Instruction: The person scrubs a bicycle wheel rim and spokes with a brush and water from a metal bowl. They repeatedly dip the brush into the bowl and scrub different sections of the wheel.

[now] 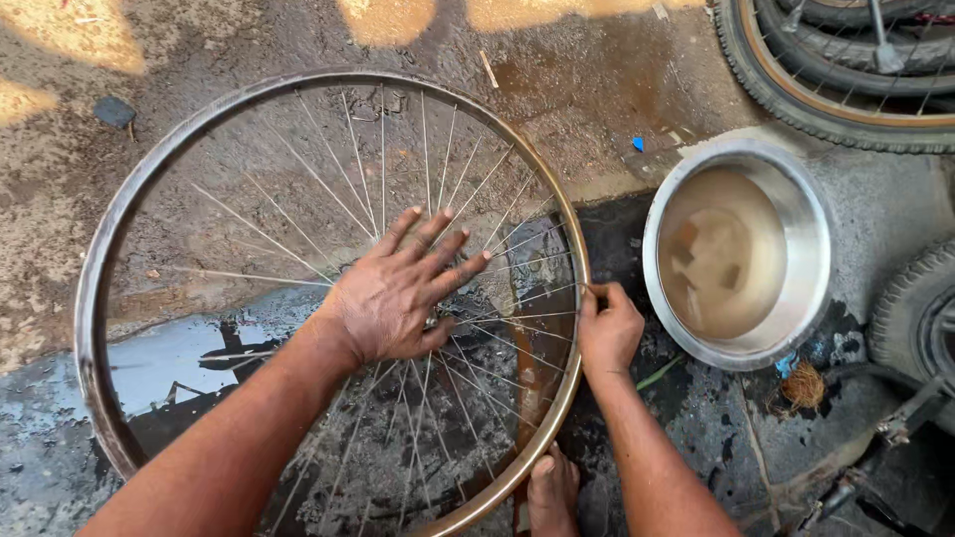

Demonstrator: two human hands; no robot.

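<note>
Over the wet, dark patch of ground just left of the steel basin, a bare bicycle wheel rim stands tilted toward the camera, its lower edge propped beside the person's foot, which seems to brace it from sliding. Left of the basin, the left hand lies flat and spread, fingers released, over the spokes near the hub, probably to steady the wheel and damp its wobble. Nearer the basin, the right hand is pinched closed on the rim's edge where a spoke meets it; whether it holds a small tool there I cannot tell. The rim looks worn: dull grey metal on its far side from the basin, brassy and rust-tinged on the side next to it, with thin silver spokes fanning out evenly and no tyre fitted. The basin holds murky brownish water. Beyond the basin, at the upper right, lies a tyred wheel, and another tyre sits just right of the basin
</note>
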